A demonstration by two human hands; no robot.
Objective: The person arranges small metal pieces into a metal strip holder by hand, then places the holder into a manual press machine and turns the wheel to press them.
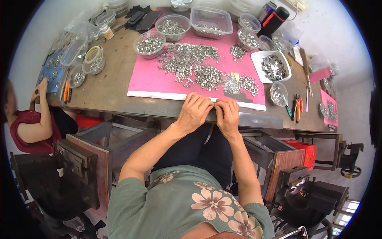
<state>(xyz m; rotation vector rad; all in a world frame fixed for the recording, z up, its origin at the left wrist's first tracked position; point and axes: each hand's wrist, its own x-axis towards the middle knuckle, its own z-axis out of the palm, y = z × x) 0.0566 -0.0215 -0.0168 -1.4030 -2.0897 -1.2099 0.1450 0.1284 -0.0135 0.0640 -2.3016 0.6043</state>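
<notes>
My left hand [195,109] and my right hand [227,115] meet at the front edge of the table, fingertips pinched close together. Whatever they hold between them is too small to make out. Just beyond my fingers lies a pink mat [147,81] with a white front border. Spread over it are heaps of small shiny metal pieces [187,59], with a denser pile of metal pieces [208,77] nearer my hands. To the right of that pile sits a bunch of thin silvery pins or strips [231,84], beside another small heap of metal parts [249,85].
Clear plastic tubs [149,44] of metal parts stand along the mat's far side. A white tray [258,59] and pliers [296,107] lie at right. A black bottle [274,22] stands at the back. At far left, a co-worker [34,123] works over a blue mat [53,71].
</notes>
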